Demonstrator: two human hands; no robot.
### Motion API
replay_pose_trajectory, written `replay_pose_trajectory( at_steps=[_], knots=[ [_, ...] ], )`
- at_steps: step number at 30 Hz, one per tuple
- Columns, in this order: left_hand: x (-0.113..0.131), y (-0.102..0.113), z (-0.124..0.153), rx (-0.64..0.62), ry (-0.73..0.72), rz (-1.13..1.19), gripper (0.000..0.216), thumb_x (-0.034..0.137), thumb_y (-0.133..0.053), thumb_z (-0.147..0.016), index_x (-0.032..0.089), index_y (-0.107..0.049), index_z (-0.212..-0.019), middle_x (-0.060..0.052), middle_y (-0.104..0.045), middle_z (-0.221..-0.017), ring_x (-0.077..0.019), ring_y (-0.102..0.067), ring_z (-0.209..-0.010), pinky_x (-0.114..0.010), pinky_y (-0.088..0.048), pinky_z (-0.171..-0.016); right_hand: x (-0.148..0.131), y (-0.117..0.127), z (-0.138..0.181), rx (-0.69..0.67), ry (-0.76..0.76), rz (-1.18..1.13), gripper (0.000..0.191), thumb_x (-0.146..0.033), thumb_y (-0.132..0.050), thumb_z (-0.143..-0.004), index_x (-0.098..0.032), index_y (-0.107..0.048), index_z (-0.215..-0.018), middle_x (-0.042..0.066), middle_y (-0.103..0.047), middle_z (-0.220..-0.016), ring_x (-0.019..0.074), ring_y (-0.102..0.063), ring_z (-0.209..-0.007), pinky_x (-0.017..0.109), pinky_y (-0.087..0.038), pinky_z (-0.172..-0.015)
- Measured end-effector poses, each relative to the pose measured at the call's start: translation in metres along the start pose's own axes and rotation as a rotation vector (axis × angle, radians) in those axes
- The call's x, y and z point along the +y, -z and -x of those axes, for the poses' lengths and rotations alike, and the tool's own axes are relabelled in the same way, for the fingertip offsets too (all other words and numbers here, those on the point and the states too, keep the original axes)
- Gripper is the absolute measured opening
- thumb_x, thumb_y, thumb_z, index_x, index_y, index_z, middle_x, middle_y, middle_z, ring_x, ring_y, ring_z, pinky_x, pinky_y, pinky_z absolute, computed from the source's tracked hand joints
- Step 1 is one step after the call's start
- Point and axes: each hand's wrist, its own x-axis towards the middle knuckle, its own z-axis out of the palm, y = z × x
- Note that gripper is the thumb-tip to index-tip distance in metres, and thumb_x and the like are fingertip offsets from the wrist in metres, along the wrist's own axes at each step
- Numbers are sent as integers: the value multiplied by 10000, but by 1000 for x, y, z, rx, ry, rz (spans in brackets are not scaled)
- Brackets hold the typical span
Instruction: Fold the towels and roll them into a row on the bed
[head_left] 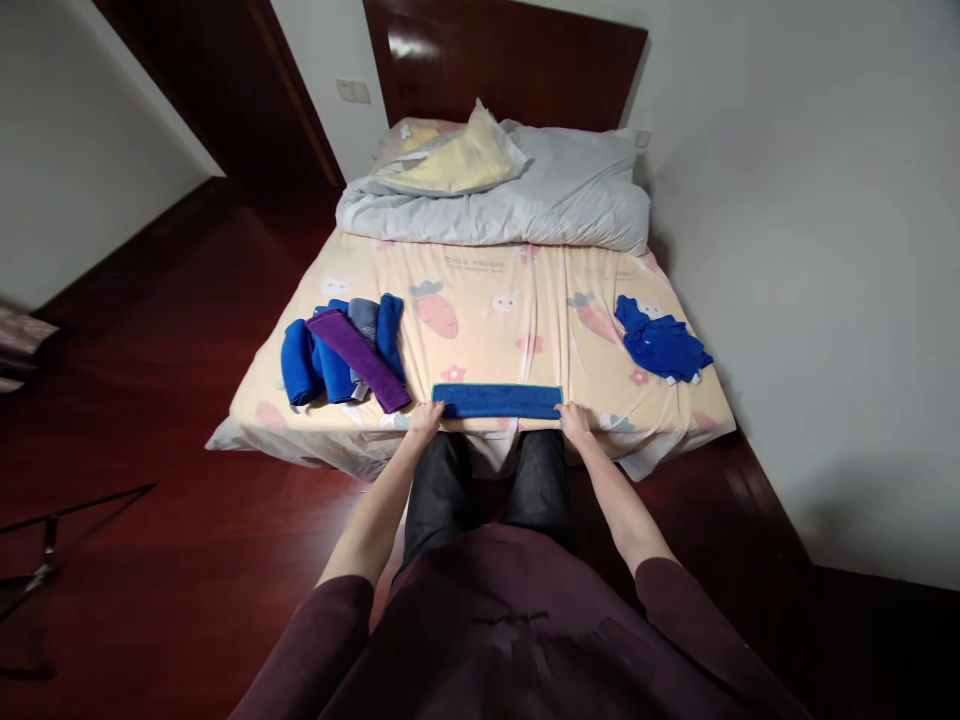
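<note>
A blue towel (496,401), folded into a long flat strip, lies along the front edge of the bed. My left hand (427,417) grips its left end, and my right hand (574,420) grips the right end. Both sets of fingers are closed on the cloth near its lower corners. Left of my left hand sits a pile of rolled and folded towels: several blue ones (301,365), a grey one (364,325) and a purple one (360,358) laid slantwise on top. Off to the right, a crumpled heap of blue cloth (664,345) rests near the bed's right side.
The bed (480,280) has a patterned peach sheet under a thin clear cover. A grey quilt (495,215) and a yellow pillow (465,160) lie toward the headboard (510,60). A wall (810,250) stands close on the right. A black metal frame (49,550) is on the floor at left.
</note>
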Motion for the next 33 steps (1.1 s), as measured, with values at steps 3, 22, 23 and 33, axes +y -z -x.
replay_pose_trajectory(
  at_steps=[3, 22, 23, 33],
  knots=[
    [-6, 9, 4, -32, 26, -7, 361, 204, -600, -818, 191, -725, -1156, -202, -706, -1045, -369, -663, -1121, -476, -475, -1030, 10, 1, 3, -3, 17, -67, 450, -73, -556, -875, -214, -740, -1260, 135, -713, -1240, 238, -651, -1159, 304, -449, -1046],
    [-20, -13, 20, 190, 207, 716, 324, 465, -640, -827, 169, -661, -956, -71, -751, -976, -211, -693, -933, -289, -539, -843, 19, -14, 4, 156, -33, -657, 465, -618, -571, -847, -161, -645, -887, 77, -719, -864, 195, -651, -802, 263, -516, -715],
    [-19, -13, 18, 192, 209, 715, 327, 472, -631, -837, 170, -659, -958, -73, -750, -984, -212, -691, -946, -289, -537, -848, 17, -14, 4, 166, -41, -669, 479, -637, -564, -849, -165, -640, -886, 83, -722, -876, 199, -656, -815, 267, -520, -725],
    [-10, -6, 11, 214, 339, 481, 334, 489, -603, -880, 174, -683, -961, -86, -746, -940, -245, -685, -919, -295, -517, -787, 6, -9, 0, 223, -157, -615, 462, -629, -575, -870, -179, -682, -878, 70, -718, -780, 232, -675, -824, 291, -534, -736]
  ],
)
